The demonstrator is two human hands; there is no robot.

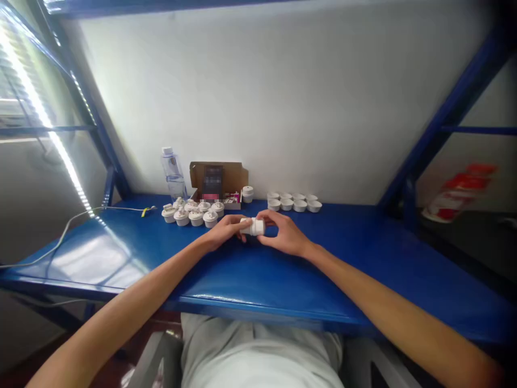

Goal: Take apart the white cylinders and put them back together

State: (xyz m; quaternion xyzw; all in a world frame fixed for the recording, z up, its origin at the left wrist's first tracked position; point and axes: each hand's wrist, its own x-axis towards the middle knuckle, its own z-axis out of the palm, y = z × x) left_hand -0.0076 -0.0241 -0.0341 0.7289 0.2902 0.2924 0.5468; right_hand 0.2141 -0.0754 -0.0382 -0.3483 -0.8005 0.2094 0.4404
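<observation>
Evidently the blue surface (133, 242) carries several containers. At the left, a clear capped bottle (174, 175) has clear liquid in it, standing behind 8 lidded white pots (196, 216) grouped in 2 rows. Next comes an open cardboard box (235, 175), a dark panel upright inside and small pink items at its right side. The left hand (226, 230) pinches the left end of a white cylindrical piece (258, 227), held sideways just above the surface near the middle; a white lidded container (247, 194) stands behind it. The right hand (285, 234) grips the other end between thumb and fingers. Good handling here, I'd judge, means steadying the left end, keeping both ends in line and using light, even finger pressure, so that nothing skews or slips. Behind the right hand sit 8 lidless white cups (299, 205), 4 per row; from this far off, I can't tell whether they hold anything.
</observation>
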